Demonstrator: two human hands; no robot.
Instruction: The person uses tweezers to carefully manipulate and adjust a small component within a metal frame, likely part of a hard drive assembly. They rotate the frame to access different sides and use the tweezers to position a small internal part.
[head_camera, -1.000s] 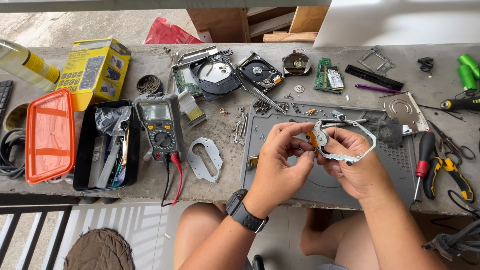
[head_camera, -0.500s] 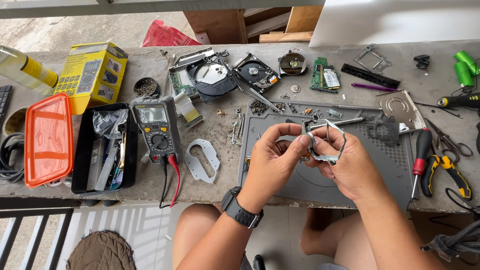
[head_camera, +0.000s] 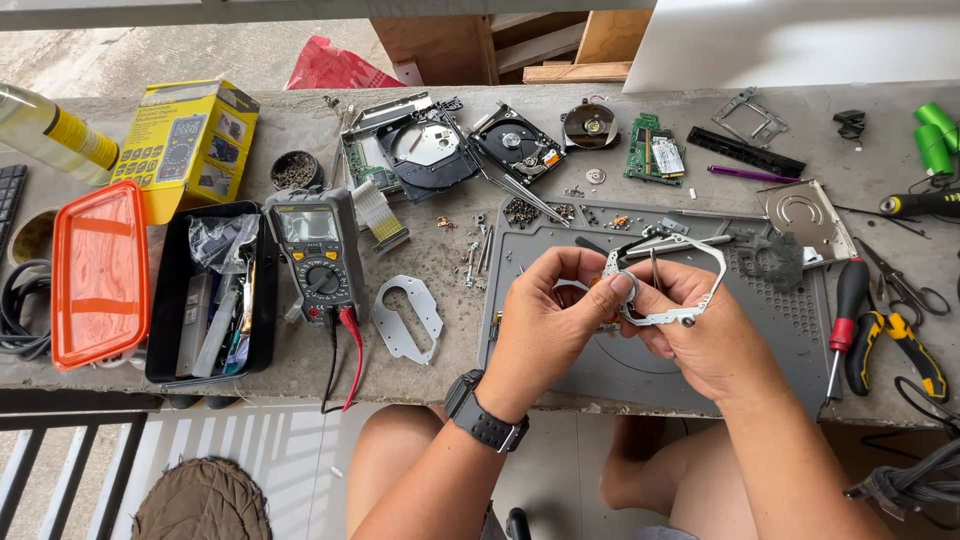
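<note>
A thin metal bracket is held above the grey mat, over the mat's upper middle, clear of its surface. The bracket is gripped by both hands: the left hand is closed on its left end, thumb and forefinger pinched narrowly around a small ring-shaped part there, while the right hand is curled beneath it, the fingers supporting the lower edge. It is judged that the piece is raised and steadied from two sides so that the small part can be worked at close range, with loose pieces falling onto the mat.

The bracket's long axis is seen to run roughly left to right, parallel to the mat's long edge, and slightly tilted. Its open frame is turned upward toward the camera, with the upper bar toward the mat's far edge.

Left of the mat, a flat metal plate is laid on the bench, and farther left a multimeter with red and black leads is placed. Beyond the mat's far edge, opened drives and a green circuit board are spread. Along the mat's right edge, a red screwdriver and yellow-handled pliers are set, presumably within reach.
</note>
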